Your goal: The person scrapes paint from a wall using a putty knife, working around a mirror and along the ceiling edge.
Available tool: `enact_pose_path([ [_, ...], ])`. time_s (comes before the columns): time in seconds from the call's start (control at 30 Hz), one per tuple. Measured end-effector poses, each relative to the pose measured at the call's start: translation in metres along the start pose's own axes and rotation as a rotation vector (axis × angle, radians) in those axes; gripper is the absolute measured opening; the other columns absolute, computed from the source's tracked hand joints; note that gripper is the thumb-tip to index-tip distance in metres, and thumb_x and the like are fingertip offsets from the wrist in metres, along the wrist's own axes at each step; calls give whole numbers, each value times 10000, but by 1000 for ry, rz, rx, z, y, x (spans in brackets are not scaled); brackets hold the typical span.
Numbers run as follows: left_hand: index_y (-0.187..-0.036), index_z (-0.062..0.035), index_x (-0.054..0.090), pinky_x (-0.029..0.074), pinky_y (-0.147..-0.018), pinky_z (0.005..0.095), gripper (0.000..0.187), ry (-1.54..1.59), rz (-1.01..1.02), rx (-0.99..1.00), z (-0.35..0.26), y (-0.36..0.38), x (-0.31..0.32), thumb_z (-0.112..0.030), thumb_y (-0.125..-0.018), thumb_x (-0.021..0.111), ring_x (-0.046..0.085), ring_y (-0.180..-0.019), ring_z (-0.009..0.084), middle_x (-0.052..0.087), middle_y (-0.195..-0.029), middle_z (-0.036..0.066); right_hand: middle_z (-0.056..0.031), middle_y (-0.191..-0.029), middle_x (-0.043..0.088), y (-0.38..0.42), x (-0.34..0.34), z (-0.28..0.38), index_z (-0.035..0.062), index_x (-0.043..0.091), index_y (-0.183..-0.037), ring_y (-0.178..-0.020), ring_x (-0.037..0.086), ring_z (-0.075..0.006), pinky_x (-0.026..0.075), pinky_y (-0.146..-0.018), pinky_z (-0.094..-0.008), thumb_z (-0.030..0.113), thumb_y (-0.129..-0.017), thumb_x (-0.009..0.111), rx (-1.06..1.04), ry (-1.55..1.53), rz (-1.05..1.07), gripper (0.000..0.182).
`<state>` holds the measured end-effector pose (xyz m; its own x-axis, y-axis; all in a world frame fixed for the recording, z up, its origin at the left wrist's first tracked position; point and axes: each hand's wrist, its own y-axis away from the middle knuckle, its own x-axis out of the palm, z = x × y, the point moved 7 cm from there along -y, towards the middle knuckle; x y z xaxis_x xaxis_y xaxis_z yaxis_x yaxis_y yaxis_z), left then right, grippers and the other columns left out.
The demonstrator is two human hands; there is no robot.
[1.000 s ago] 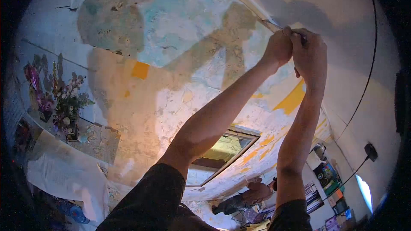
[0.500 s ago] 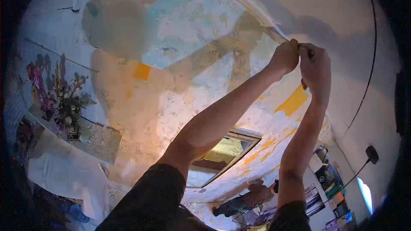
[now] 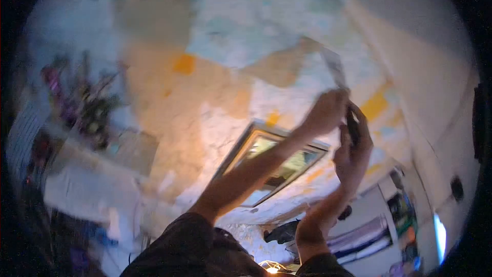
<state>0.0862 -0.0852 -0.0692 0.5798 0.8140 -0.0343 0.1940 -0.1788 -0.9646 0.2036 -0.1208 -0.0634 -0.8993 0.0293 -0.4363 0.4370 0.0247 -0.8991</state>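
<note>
Both hands are raised before a patchy wall (image 3: 174,118) of peeling paint, and the picture is blurred by motion. A scraper (image 3: 334,65) with a wide grey blade points up and a little left. My left hand (image 3: 328,112) is closed at the base of the blade. Just below it on the right, my right hand (image 3: 354,149) has its fingers round what looks like the scraper's dark handle. The blade appears apart from the wall, though the blur makes this hard to judge.
A framed mirror (image 3: 238,149) hangs behind my left forearm. Flowers (image 3: 95,110) stand at the left above a white cloth (image 3: 92,197). Orange patches (image 3: 183,63) mark the wall. The ceiling (image 3: 420,46) slopes along the right. A lit lamp (image 3: 272,268) shows below.
Both hands have come down from the wall and ceiling corner with the scraper. The scraper's blade now shows more fully. My view has shifted, and the mirror is more exposed.
</note>
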Motion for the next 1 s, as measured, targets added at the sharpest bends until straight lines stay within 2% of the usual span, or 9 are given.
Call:
enact_pose_path([
  [0.07,-941,24,544,474,-765,495,268,18,-231,100,30,43,20,-98,-737,667,613,-825,409,612,-902,188,-136,-1248,625,41,22,-32,-24,461,-1370,-800,624,-163,497,-719,-266,337,-982,538,297,-239,56,536],
  [0.1,-919,20,539,469,-764,491,283,-4,84,-147,40,49,29,-104,-712,687,609,-852,407,605,-953,181,-142,-1241,621,53,32,-34,-6,418,-1408,-667,570,-100,465,-575,-232,438,-977,519,321,-227,101,626],
  [0.13,-859,-4,521,470,-700,549,160,-12,-57,-127,56,55,43,-160,-894,509,605,-728,458,619,-775,233,-136,-1207,631,73,42,-56,16,370,-1440,-603,521,-72,414,-485,-212,467,-967,532,461,-216,196,674],
  [0.27,-912,-21,545,485,-635,550,293,203,0,-489,50,120,-17,-296,-960,457,614,-634,446,585,-658,240,-66,-833,571,123,91,-79,4,509,-1226,-496,435,-84,363,-397,-239,432,-979,541,423,-320,207,495],
  [0.33,-860,-18,569,492,-640,549,306,121,-28,-552,56,146,-26,-306,-930,492,617,-643,450,589,-650,244,-89,-779,583,149,113,-97,-42,501,-1258,-507,502,-106,389,-373,-236,553,-909,595,584,-402,314,696],
  [0.43,-813,-17,596,501,-638,545,332,33,-37,-631,60,164,-35,-328,-904,523,623,-640,444,596,-639,240,2,-640,456,170,136,-102,13,545,-1075,-477,399,-62,357,-387,-250,424,-978,549,586,-582,267,423],
  [0.67,-931,-23,560,494,-619,533,386,-85,18,-738,81,189,-40,-386,-968,434,616,-645,438,577,-647,221,8,-620,480,184,173,-106,25,560,-1090,-464,384,-40,351,-362,-252,413,-968,576,588,-662,255,406],
  [0.7,-930,-21,558,492,-619,534,384,-57,24,-739,81,189,-42,-386,-966,443,612,-638,435,579,-649,220,-44,-766,594,202,181,-141,-2,555,-1167,-588,524,-84,444,-421,-275,453,-952,579,765,-590,353,504],
  [1.0,-818,-63,535,465,-623,523,347,-216,-225,-655,91,208,-59,-362,-968,445,588,-631,411,557,-640,172,-75,-801,609,184,276,-114,-14,550,-1171,-623,552,-122,465,-468,-303,457,-957,563,492,-738,511,518],
])
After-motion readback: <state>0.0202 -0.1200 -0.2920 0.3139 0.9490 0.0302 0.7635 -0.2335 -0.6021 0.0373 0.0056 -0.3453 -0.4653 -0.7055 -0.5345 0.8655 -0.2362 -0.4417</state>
